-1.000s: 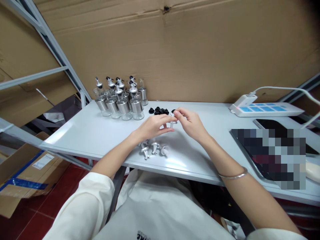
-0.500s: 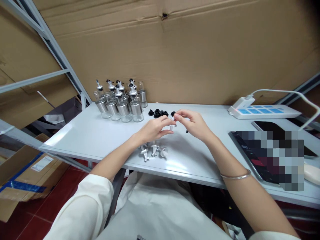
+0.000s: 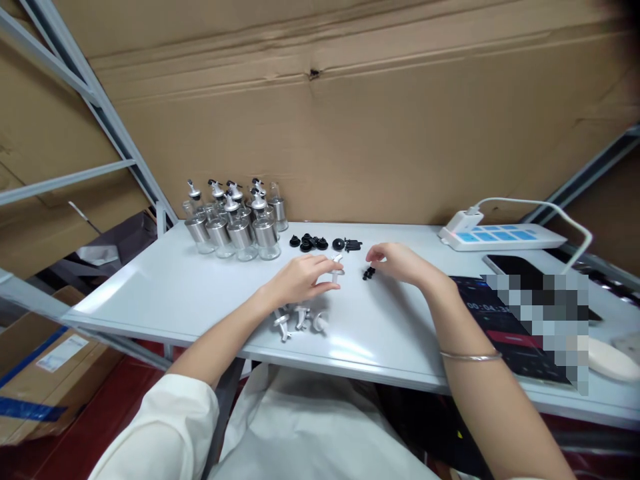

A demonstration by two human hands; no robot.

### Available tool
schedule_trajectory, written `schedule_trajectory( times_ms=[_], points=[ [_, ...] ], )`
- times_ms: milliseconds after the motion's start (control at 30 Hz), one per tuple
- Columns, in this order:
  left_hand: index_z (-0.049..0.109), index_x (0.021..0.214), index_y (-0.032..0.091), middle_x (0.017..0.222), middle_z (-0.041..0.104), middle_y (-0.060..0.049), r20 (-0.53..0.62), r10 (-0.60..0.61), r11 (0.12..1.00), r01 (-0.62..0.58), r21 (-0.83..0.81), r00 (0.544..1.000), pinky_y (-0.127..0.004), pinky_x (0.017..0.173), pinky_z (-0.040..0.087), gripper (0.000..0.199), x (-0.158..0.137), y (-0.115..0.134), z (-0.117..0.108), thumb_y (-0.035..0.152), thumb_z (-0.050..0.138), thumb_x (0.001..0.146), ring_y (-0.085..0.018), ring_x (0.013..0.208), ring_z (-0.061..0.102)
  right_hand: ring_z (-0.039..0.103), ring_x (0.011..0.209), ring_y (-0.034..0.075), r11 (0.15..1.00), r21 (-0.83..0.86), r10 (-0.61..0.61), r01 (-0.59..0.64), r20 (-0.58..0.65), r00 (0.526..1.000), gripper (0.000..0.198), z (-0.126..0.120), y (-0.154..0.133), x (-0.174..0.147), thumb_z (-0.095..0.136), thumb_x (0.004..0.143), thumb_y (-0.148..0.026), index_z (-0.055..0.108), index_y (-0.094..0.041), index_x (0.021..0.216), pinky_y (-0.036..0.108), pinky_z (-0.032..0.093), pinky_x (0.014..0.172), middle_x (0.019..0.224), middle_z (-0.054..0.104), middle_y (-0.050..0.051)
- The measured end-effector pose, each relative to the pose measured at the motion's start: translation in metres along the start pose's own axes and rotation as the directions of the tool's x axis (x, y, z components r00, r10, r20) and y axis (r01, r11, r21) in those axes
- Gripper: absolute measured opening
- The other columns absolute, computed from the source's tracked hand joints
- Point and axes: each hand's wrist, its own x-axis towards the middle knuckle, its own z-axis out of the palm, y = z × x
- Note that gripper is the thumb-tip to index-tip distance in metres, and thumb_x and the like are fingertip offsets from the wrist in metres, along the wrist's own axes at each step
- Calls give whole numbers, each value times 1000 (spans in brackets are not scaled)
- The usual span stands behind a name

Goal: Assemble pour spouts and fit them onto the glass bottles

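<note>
My left hand [image 3: 305, 275] is closed around a silver-and-clear pourer spout [image 3: 336, 270], held above the table between thumb and fingers. My right hand [image 3: 403, 262] is to its right, fingers loosely curved with a gap at the tips, just over a small cluster of tiny black parts [image 3: 369, 273]. I see nothing held in it. Below my left hand lie several silver pourer spouts [image 3: 301, 317]. Farther back are several black stoppers [image 3: 307, 244], a black ring-shaped piece [image 3: 339, 245] and some thin black pieces [image 3: 354, 245].
Several glass bottles with steel bands [image 3: 243, 233] stand at the back left, many topped with spouts. A white power strip [image 3: 505, 237], a dark phone [image 3: 520, 270] and a tablet [image 3: 500, 310] lie on the right. A cardboard wall [image 3: 320, 147] backs the table [image 3: 165, 287].
My right hand has left the spout and moved right and down to the tiny black parts. My left hand still holds the spout. The view has tilted slightly upward.
</note>
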Motion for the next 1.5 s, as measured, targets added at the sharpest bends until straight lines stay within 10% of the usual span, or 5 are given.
schedule_trajectory(
  times_ms=[567,1167,1333,1500],
  points=[
    [58,107,16,95,70,-7,23,5,999,-6,42,1000,-28,74,47,31,-1,0,0,41,48,91,-12,65,61,65,81,26,969,-225,115,-100,53,992,19,9,-12,0,50,81,-22,67,-16,83,31,38,62,91,71,16],
    [57,108,16,96,69,-6,9,18,997,-19,77,1000,-26,72,48,30,-1,-1,0,39,46,93,-10,64,60,64,73,15,988,144,-18,45,-182,983,23,5,-18,5,38,86,-8,60,-15,89,26,45,71,90,66,10],
    [56,109,16,95,68,-5,1,27,996,-27,84,1000,-26,72,48,30,-2,-3,2,39,48,92,-10,66,61,68,78,19,638,728,-58,251,-280,958,6,5,-33,1,58,78,-23,59,-18,78,35,52,77,79,65,5],
    [56,108,15,94,69,-5,-18,43,995,-41,90,999,-25,70,48,28,-2,-4,3,38,48,92,-10,65,61,67,77,18,496,801,-161,335,-294,942,20,6,-41,-2,71,69,-35,72,-20,82,39,55,82,90,60,4]
  ],
)
